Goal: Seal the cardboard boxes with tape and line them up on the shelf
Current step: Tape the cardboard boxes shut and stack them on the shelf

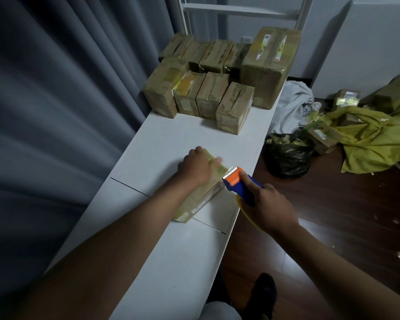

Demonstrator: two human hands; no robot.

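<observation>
1. The box [203, 188] lay flat on the white shelf [162, 139], close to its right edge and well apart from the sealed boxes [208, 88] lined up at the far end. I judged a hard pull of tape toward me could drag it off that edge.
2. The dispenser [238, 183] met the box at its right side with the toothed blade up. If I tore at a slant, the strip might wrinkle or miss the seam.
3. My left hand [196, 167] pressed down on the box top, the fingers blurred, so I could not tell how far they curled.
4. My right hand [266, 202] was wrapped tight round the dispenser's blue handle, forefinger on the orange head.
</observation>
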